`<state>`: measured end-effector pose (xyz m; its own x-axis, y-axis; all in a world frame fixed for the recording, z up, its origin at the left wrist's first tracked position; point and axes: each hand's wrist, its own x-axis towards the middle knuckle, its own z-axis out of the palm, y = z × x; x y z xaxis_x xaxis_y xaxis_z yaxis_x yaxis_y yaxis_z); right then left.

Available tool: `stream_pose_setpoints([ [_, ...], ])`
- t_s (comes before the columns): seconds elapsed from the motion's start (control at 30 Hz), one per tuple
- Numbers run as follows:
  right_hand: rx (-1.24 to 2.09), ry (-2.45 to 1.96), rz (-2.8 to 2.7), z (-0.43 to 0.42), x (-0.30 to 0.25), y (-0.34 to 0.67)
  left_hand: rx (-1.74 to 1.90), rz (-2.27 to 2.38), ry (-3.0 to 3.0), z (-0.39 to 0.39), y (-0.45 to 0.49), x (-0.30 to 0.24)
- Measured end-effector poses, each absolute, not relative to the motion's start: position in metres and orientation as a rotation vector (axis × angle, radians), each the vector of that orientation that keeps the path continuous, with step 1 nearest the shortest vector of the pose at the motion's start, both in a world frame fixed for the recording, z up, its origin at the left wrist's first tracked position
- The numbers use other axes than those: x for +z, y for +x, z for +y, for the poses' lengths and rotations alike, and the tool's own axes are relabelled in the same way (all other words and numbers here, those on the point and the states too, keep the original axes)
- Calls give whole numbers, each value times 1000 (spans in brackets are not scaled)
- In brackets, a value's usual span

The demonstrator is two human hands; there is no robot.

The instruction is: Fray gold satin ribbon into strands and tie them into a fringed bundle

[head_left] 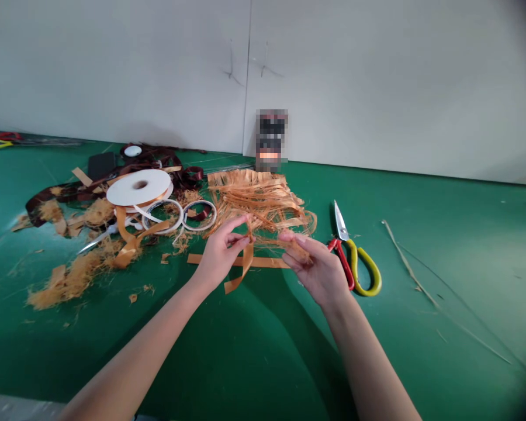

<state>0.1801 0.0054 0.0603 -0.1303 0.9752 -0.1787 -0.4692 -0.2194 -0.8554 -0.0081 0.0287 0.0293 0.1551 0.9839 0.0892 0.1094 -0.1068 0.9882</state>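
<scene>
My left hand (222,250) pinches a strip of orange ribbon (241,270) whose loose end curls down below the fingers. My right hand (316,266) is closed on the other, frayed end of the same ribbon, just left of the scissors. Behind both hands lies a pile of frayed orange ribbon pieces (258,199) on the green table (254,351). A flat orange strip (263,262) lies on the table under my hands.
Scissors with red and yellow handles (355,257) lie right of my right hand. A white ribbon spool (139,187), empty tape rings (182,214), dark ribbon and orange scraps (65,280) crowd the left. Thin stalks (409,269) lie at right. A second pair of scissors (0,140) sits far left.
</scene>
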Motion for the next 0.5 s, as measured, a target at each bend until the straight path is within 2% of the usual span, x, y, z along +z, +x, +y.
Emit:
stream_pose_setpoints([
  [0.2,1417,-1156,-891,5,63,185,1156,1162,1493,31,-14,29],
  [0.4,834,-1458,-1462,9,48,185,1114,1226,1550,27,-9,35],
  [0.5,670,-1478,-1596,11,41,185,1109,1234,1662,27,-7,35],
])
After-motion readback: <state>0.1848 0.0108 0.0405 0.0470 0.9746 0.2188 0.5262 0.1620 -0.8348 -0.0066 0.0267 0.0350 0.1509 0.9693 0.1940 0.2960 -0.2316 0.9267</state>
